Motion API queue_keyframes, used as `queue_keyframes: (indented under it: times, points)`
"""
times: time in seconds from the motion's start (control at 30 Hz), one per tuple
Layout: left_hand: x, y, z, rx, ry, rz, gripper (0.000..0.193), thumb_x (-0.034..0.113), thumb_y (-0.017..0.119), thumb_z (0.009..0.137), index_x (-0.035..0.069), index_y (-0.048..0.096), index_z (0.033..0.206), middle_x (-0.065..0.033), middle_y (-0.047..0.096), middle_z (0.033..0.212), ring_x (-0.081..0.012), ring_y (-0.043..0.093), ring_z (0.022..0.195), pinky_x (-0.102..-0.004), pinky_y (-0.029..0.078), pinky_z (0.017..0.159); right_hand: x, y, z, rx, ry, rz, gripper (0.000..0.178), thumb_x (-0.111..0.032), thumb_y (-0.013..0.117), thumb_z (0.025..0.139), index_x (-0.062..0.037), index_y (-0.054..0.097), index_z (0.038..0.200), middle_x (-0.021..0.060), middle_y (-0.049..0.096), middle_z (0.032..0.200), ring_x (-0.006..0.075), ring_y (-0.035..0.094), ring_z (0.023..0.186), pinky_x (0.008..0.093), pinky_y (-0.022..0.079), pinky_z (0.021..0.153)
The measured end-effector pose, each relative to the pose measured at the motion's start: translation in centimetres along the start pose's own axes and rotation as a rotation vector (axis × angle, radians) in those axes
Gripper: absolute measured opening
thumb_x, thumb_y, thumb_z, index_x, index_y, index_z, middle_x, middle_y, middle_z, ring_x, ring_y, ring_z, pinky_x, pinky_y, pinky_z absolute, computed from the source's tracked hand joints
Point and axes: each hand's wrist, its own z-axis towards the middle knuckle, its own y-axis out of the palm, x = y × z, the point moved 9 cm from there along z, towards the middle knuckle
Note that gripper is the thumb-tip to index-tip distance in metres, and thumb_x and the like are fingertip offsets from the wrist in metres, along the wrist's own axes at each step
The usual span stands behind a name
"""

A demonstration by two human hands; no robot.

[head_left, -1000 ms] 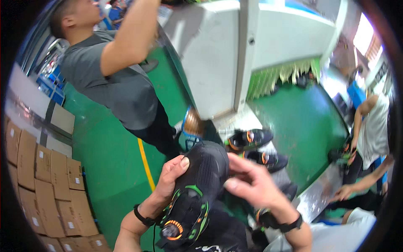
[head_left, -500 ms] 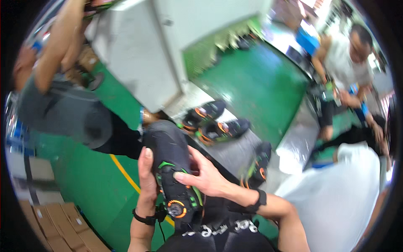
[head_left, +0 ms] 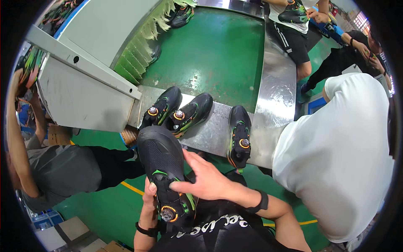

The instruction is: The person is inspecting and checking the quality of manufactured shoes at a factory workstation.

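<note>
A black sneaker with green accents and an orange-ringed dial is held up in front of me, toe pointing away. My left hand grips its left side, the thumb by the tongue and the other fingers hidden beneath. On the right side rests my right hand, its thumb on the tongue and its fingertips against the shoe's edge. Just beyond, two matching sneakers stand on the metal ledge. Another matching sneaker sits farther right on the same ledge.
The metal ledge frames a green surface; a grey machine housing with a fringed green curtain stands left. A person in white is close on my right, another in grey on the left. Others work at the far right.
My view has shifted, and the ledge with its sneakers now shows more clearly. The same sneaker stays between my hands; my right fingers look straighter along its side.
</note>
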Motion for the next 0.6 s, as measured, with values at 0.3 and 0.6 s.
queue_keyframes:
  times: [0.3,0.6]
  points:
    - [3.0,3.6,1.3,-0.049,0.120,0.139,0.082,0.037,0.069,0.071,-0.001,0.039,0.137,-0.0103,0.055,0.121,-0.0190,0.058,0.107,-0.0325,0.047,0.093,13.0,-13.5,-6.7,0.725,0.531,-0.673,0.096,-0.034,0.081,0.071,0.0028,0.028,0.142,0.0328,0.028,0.144,0.0458,0.031,0.134,0.0462,0.030,0.110]
    - [4.5,5.9,0.0,-0.159,0.250,0.232,0.091,0.039,0.074,0.067,-0.004,0.036,0.138,-0.0107,0.049,0.129,-0.0200,0.047,0.118,-0.0343,0.036,0.103,17.9,-15.6,-7.8,0.810,0.419,-0.357,0.069,-0.010,0.075,0.069,0.0008,0.042,0.129,0.0211,0.057,0.118,0.0344,0.060,0.104,0.0391,0.047,0.092]
